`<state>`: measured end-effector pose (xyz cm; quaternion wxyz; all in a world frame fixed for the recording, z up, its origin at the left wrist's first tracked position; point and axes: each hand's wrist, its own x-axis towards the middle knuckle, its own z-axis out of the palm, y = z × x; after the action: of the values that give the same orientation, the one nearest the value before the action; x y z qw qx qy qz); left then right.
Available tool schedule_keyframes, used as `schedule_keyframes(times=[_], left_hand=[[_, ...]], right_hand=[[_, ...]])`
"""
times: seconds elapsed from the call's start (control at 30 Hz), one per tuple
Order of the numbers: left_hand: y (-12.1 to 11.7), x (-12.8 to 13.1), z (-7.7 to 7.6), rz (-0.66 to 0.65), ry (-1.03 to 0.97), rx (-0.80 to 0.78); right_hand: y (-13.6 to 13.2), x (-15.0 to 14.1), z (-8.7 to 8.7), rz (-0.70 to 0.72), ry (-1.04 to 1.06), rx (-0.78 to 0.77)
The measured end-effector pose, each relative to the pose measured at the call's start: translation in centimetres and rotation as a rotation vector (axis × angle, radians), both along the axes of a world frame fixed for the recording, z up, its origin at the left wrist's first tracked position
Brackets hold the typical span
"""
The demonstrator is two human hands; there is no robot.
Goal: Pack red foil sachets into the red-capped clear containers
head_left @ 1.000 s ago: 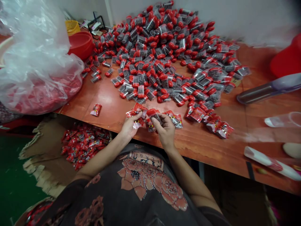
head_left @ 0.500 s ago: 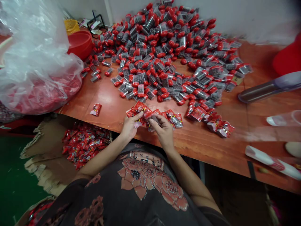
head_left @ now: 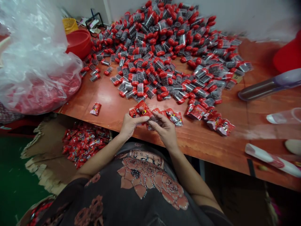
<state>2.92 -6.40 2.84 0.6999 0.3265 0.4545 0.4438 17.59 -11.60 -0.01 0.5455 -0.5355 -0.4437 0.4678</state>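
Close to the table's front edge, my left hand [head_left: 130,125] is closed on a red printed wrapper [head_left: 141,109], its thumb pressed across the front. Beside it, my right hand [head_left: 166,130] pinches a small clear container [head_left: 154,118] with dark contents, partly hidden by the fingers. The two hands almost meet at the fingertips. Just beyond my right hand lie several red wrapped packets [head_left: 174,116]. One lone packet [head_left: 95,109] rests to the left. Behind, a big heap of clear containers with red caps [head_left: 160,50] spreads over the table.
Below the table at left, a carton [head_left: 50,157] holds many wrapped packets [head_left: 86,144]. A large plastic bag [head_left: 39,72] with red contents and a red bowl [head_left: 78,44] stand at left. More packets [head_left: 211,119], a clear cup [head_left: 284,116] and a white roll [head_left: 270,160] lie at right.
My left thumb has moved right, over the wrapper towards my right fingertips. The wrapper has turned a little in my hand. My right hand has shifted slightly right.
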Motion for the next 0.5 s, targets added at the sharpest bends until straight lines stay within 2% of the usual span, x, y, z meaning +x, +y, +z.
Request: schedule_keyframes(times=[0.17, 0.37, 0.5], left_hand=[[-0.1, 0.1, 0.1, -0.009, 0.024, -0.037], [-1.8, 1.4, -0.7, 0.212, 0.014, 0.034], [-2.4, 1.6, -0.9, 0.157, 0.018, 0.014]], right_hand=[[-0.5, -0.7, -0.9, -0.027, -0.127, 0.095], [-1.4, -2.2, -1.6, -0.154, -0.212, 0.167], [-1.4, -2.5, -1.5, -0.204, -0.278, 0.184]])
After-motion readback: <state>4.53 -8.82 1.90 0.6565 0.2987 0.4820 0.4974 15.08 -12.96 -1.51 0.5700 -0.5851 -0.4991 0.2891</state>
